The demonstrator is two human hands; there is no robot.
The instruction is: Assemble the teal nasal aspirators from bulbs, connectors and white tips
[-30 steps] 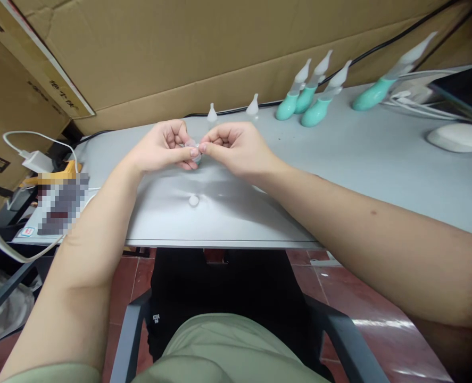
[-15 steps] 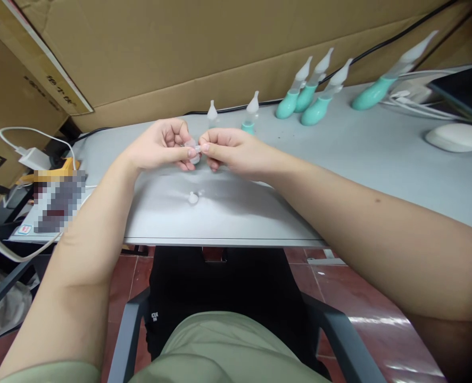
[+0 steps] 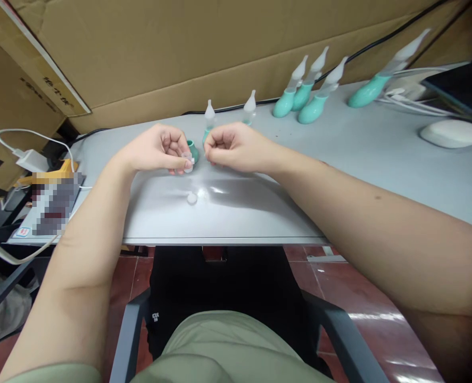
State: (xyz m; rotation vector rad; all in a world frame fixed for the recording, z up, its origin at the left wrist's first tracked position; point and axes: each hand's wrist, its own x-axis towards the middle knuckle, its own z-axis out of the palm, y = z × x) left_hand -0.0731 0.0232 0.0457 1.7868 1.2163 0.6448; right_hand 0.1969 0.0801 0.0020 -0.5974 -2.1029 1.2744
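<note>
My left hand (image 3: 166, 151) pinches a small clear plastic piece (image 3: 188, 161) between thumb and fingers, just above the desk. A green squeeze bulb (image 3: 193, 151) with an open top stands behind that hand, partly hidden by it. My right hand (image 3: 230, 146) is closed, a short gap away from the clear piece. Its fingers are curled, and whatever may be in them is hidden. On the desk nearer to me lies a small white, roundish part (image 3: 192, 198). Directly behind my right hand stand two nasal aspirators with white tips, the left one (image 3: 209, 114) and the right one (image 3: 250, 106), both partly covered.
Several complete green nasal aspirators (image 3: 313, 109) stand at the back right, one (image 3: 369, 91) farther off. A white computer mouse (image 3: 454, 133) lies at the right. A white charger (image 3: 34, 159) with cable and a blurred device (image 3: 58, 205) occupy the left. Cardboard (image 3: 204, 53) walls the back.
My right hand has drawn away from the clear piece, its fingers now more curled. My left hand has tilted slightly down, and the green bulb behind it has come into view.
</note>
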